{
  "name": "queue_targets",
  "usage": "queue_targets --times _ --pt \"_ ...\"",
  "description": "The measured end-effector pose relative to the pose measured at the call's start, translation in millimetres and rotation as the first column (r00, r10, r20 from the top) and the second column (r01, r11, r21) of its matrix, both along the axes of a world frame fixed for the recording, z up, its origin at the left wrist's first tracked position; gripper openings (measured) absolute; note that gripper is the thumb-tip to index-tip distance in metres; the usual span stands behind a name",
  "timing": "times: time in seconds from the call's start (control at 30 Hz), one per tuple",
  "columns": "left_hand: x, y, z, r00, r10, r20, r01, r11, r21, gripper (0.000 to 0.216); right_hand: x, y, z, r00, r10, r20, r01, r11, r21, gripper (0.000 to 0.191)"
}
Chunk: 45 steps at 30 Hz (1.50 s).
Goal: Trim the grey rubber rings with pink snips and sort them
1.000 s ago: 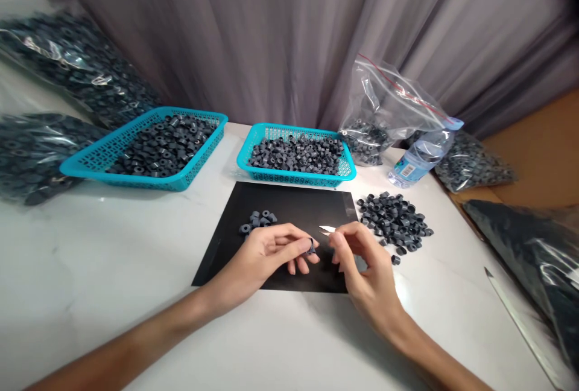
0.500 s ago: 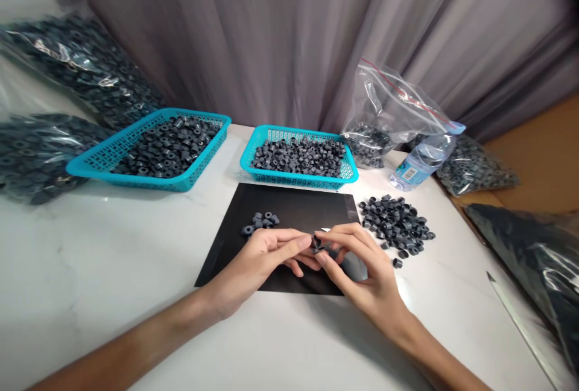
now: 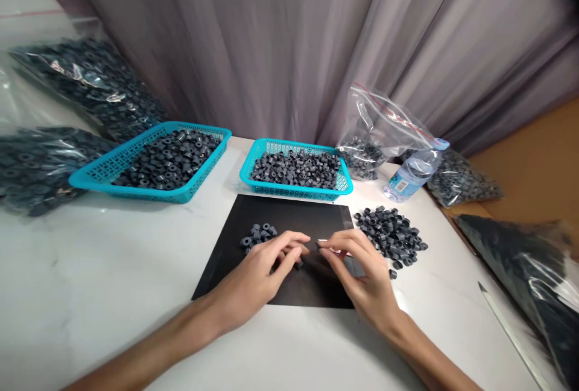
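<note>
The right hand (image 3: 365, 258) pinches a small dark piece (image 3: 318, 246) between thumb and fingertips, above the mat (image 3: 312, 216) and just short of the left hand (image 3: 266, 265); the left's fingers curl loosely, a dark bit (image 3: 298, 265) beneath them, and I cannot tell whether they grip it; the piece is probably light and fairly firm, hard to break but small enough to slip or roll; a fingertip pinch across its outer wall seems the surest hold.

Tabletop workshop: baskets (image 3: 294, 188) and bags (image 3: 90, 86) of small dark parts (image 3: 169, 162), marbled table (image 3: 113, 270), curtain (image 3: 280, 47).
</note>
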State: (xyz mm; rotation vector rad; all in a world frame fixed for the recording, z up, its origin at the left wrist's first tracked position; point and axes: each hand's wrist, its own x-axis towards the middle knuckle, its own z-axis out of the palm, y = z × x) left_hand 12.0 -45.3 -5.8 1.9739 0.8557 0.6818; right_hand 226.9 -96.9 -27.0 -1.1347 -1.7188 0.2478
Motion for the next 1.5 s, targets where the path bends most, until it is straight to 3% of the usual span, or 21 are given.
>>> queue_targets --times 0.03,0.1,0.17,0.23,0.3,0.37,0.4,0.5,0.6,0.73,0.93,1.07,1.13,1.17,1.23,1.33,1.4,1.5 --pt "-3 2 0.1 0.995 -0.009 -0.095 0.027 0.982 0.190 0.027 6 6 4.8 0.999 -0.036 0.016 0.036 0.999 0.035 0.016" --pt "-10 7 -0.7 0.964 -0.041 -0.264 0.166 0.866 0.471 0.027 24 25 22.2 0.989 -0.144 0.044 0.137 0.983 0.122 0.013" --pt "-15 11 -3.3 0.929 -0.074 -0.363 0.290 0.754 0.589 0.029 49 54 49.5 0.956 -0.287 0.066 0.267 0.939 0.215 0.011" --pt "-18 13 -7.3 0.916 -0.083 -0.392 0.335 0.696 0.635 0.027 77 91 82.1 0.871 -0.491 0.022 0.465 0.836 0.293 0.013" --pt "-18 14 -10.8 0.914 -0.083 -0.396 0.345 0.671 0.656 0.025 102 129 112.7 0.723 -0.687 0.071 0.630 0.699 0.339 0.017" --pt "-18 14 -11.8 0.907 -0.084 -0.413 0.359 0.668 0.652 0.025 122 160 134.9 0.696 -0.711 0.102 0.652 0.685 0.327 0.018" --pt "-18 14 -11.2 0.900 -0.086 -0.427 0.369 0.674 0.640 0.025 128 172 141.9 0.697 -0.701 0.151 0.643 0.704 0.302 0.018" --pt "-18 14 -6.0 0.893 -0.098 -0.440 0.369 0.720 0.588 0.021 138 193 148.4 0.624 -0.670 0.402 0.627 0.736 0.254 0.021" --pt "-17 15 -0.1 0.930 -0.095 -0.355 0.280 0.808 0.519 0.017 139 195 144.1 0.550 -0.670 0.499 0.635 0.723 0.271 0.025" --pt "-15 14 1.5 0.979 -0.063 -0.192 0.132 0.920 0.368 0.017 137 189 136.8 0.541 -0.633 0.554 0.591 0.754 0.285 0.024" --pt "-9 13 -2.8 1.000 0.015 0.008 -0.017 0.962 0.274 0.015 135 182 133.6 0.564 -0.605 0.562 0.571 0.777 0.264 0.021" --pt "-7 13 0.0 0.996 0.037 0.083 -0.052 0.980 0.193 0.015 120 153 130.7 0.631 -0.660 0.408 0.545 0.751 0.372 0.022" --pt "-6 13 2.4 0.992 0.048 0.117 -0.063 0.990 0.127 0.015 100 122 118.8 0.710 -0.649 0.271 0.507 0.740 0.443 0.020" --pt "-5 12 3.4 0.990 0.057 0.127 -0.069 0.994 0.090 0.015 86 103 109.1 0.773 -0.594 0.224 0.463 0.769 0.440 0.019" --pt "-4 9 4.5 0.988 0.078 0.134 -0.081 0.997 0.017 0.016 56 63 83.0 0.909 -0.363 0.204 0.287 0.902 0.323 0.014" --pt "-1 5 3.9 0.983 0.113 0.147 -0.113 0.994 -0.006 0.021 15 15 39.6 0.987 -0.108 0.121 0.106 0.994 0.027 0.021" --pt "0 2 3.1 0.979 0.136 0.155 -0.144 0.989 0.044 0.021 -5 -1 17.4 0.997 0.033 -0.073 -0.048 0.977 -0.208 0.021" --pt "0 -2 2.7 0.984 0.124 0.129 -0.138 0.985 0.106 0.012 -21 -5 -0.4 0.883 0.082 -0.462 -0.304 0.851 -0.429 0.024"
